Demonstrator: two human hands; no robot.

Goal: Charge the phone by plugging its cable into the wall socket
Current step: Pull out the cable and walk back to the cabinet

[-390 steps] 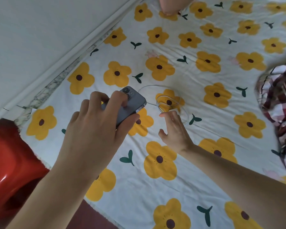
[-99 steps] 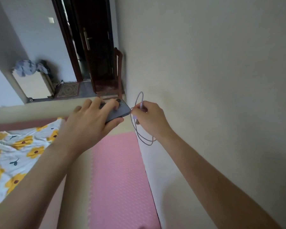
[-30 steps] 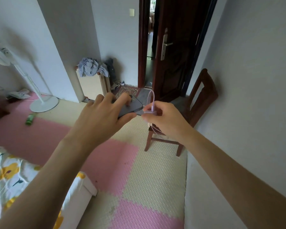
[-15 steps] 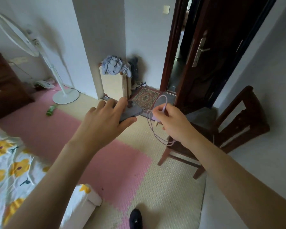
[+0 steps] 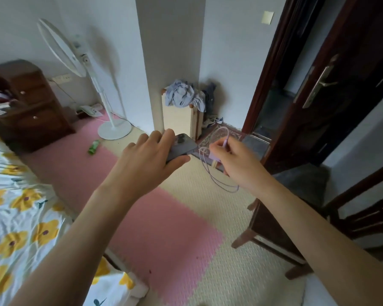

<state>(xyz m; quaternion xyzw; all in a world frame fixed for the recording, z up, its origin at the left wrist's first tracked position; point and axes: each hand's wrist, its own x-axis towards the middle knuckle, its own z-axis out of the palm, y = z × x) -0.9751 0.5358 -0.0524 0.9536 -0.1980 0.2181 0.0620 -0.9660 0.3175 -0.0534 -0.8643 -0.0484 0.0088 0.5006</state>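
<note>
Carrying stage, no plug yet seated. Left hand [image 5: 149, 161] grips the phone [image 5: 181, 146] over the floor; right hand [image 5: 234, 161] pinches the looped cable [image 5: 210, 173]. Next: reach the far-left wall socket [image 5: 61, 78] (apparently occupied).

both bare arms reach forward, side by side at about the same height. the left hand [image 5: 147, 161] is palm down, fingers spread over the top and thumb underneath, its grip closed on a dark grey phone. the right hand [image 5: 238, 164] is just beside it, fingertips pinched together on a thin lilac cable, wrist straight.
</note>
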